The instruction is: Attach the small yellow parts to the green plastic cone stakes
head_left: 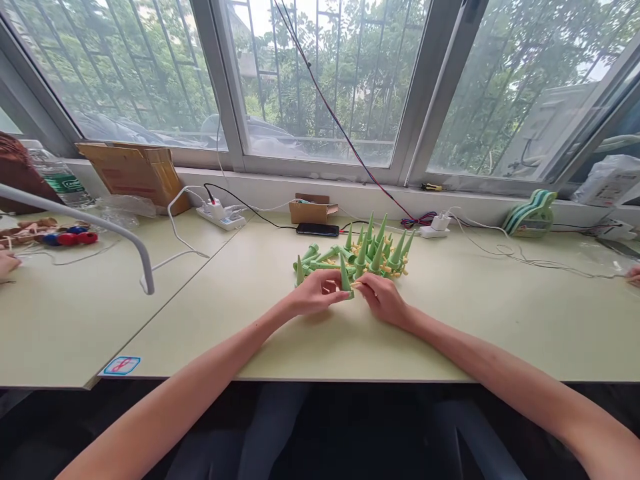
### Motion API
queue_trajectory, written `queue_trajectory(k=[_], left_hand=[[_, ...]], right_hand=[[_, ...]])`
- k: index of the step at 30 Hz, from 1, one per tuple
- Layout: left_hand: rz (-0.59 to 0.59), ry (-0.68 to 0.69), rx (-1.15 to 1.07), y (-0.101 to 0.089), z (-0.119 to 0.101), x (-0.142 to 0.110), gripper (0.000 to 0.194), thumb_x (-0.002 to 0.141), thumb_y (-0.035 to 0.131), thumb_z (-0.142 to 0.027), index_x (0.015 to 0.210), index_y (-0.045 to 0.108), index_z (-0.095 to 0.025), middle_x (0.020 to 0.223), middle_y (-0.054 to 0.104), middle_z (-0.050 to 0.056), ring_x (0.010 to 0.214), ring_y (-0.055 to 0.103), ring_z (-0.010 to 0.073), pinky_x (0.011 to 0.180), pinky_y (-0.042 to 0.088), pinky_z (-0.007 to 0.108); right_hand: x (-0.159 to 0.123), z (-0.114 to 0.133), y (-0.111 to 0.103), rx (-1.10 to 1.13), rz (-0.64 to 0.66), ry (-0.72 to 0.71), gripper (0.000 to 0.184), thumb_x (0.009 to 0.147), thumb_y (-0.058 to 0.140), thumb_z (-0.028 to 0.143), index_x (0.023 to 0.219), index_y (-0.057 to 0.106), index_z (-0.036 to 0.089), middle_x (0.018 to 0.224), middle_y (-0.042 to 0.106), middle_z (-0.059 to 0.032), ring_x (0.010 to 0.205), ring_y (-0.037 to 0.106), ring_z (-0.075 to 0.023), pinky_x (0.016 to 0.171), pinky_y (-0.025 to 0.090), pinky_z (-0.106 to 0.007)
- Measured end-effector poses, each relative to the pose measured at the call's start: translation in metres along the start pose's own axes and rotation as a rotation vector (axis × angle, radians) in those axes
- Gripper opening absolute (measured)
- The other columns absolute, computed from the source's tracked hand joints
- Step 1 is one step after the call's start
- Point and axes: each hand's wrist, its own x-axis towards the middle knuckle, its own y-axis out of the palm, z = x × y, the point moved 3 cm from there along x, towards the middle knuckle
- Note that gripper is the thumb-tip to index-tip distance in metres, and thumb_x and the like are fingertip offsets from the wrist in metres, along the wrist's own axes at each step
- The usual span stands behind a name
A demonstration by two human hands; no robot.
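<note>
My left hand [320, 292] is closed round the base of a green cone-shaped piece [345, 275], which points upward just above the table. Against the cone's right side, my right hand [383, 299] pinches a small yellow piece [356, 285] whose shape is mostly hidden by the fingers. Behind my right hand stand several upright green cones with small yellow pieces round their bases [379, 252]. Behind my left hand lies a loose heap of green pieces [327, 257], some on their sides. One more green cone [299, 272] stands at the heap's left end.
A black phone [318, 230] lies behind the heap, before a small open cardboard box [311, 210]. Power strips [220, 217] and cables run along the window. A white curved bar [115, 223] reaches in from the left. Other people's hands [7, 261] show at both edges.
</note>
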Motion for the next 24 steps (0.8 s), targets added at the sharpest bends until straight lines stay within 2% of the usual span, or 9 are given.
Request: queue_trajectory(k=[5,8,11,14,19,21,24], left_hand=[[-0.155,0.092,0.334,0.0041,0.0084,-0.0007,0.019,0.088,0.058,-0.036,0.086,0.059,-0.017,0.078,0.052,0.001,0.058,0.043,0.0086,0.055,0.039,0.023],[-0.178,0.159,0.521,0.0038,0.0099,-0.0027,0.017,0.091,0.053,-0.033,0.088,0.059,-0.018,0.082,0.053,0.002,0.062,0.045,0.0104,0.058,0.038,0.024],[-0.173,0.221,0.617,0.0025,0.0102,-0.0041,0.02,0.094,0.049,-0.032,0.103,0.06,-0.019,0.093,0.058,0.006,0.062,0.046,0.0104,0.06,0.038,0.025],[-0.2,0.221,0.601,0.0018,0.0104,-0.0026,0.024,0.095,0.049,-0.033,0.112,0.059,-0.021,0.103,0.059,0.007,0.06,0.047,0.0088,0.062,0.041,0.025],[-0.275,0.142,0.442,0.0018,0.0085,0.0023,0.032,0.088,0.059,-0.043,0.111,0.056,-0.022,0.109,0.059,0.006,0.058,0.051,0.0066,0.06,0.047,0.024],[-0.307,0.104,0.356,0.0004,0.0078,0.0026,0.041,0.084,0.064,-0.048,0.113,0.052,-0.021,0.108,0.058,0.006,0.055,0.051,0.0055,0.056,0.047,0.023],[-0.312,0.039,0.206,-0.0016,0.0076,0.0017,0.04,0.087,0.056,-0.052,0.108,0.048,-0.019,0.099,0.059,0.004,0.05,0.051,0.0042,0.049,0.044,0.021]], right_hand=[[0.0014,-0.001,0.0027,0.007,-0.001,0.108,0.034,0.1,0.04,0.036,0.072,0.05,0.019,0.061,0.05,0.0014,0.054,0.041,-0.011,0.054,0.034,-0.024],[0.0022,0.0007,0.0045,0.074,0.019,0.184,0.037,0.1,0.039,0.039,0.07,0.048,0.02,0.057,0.048,0.0024,0.051,0.04,-0.0108,0.052,0.034,-0.024],[0.0027,0.003,0.0059,0.166,0.032,0.253,0.036,0.1,0.039,0.041,0.072,0.048,0.02,0.054,0.047,0.003,0.05,0.042,-0.0113,0.05,0.035,-0.024],[0.0035,0.0039,0.0063,0.216,-0.004,0.292,0.037,0.099,0.039,0.043,0.071,0.046,0.021,0.052,0.045,0.0038,0.049,0.04,-0.0112,0.049,0.034,-0.024],[0.0051,0.0032,0.0048,0.19,-0.072,0.294,0.036,0.099,0.039,0.044,0.072,0.045,0.02,0.055,0.046,0.0037,0.05,0.041,-0.0109,0.051,0.035,-0.024],[0.0054,0.003,0.003,0.155,-0.098,0.29,0.036,0.099,0.039,0.043,0.072,0.045,0.02,0.057,0.047,0.0035,0.051,0.041,-0.0107,0.052,0.035,-0.024],[0.0057,0.0035,-0.0007,0.124,-0.135,0.281,0.034,0.099,0.039,0.041,0.073,0.045,0.02,0.059,0.047,0.0031,0.053,0.041,-0.0109,0.054,0.036,-0.024]])
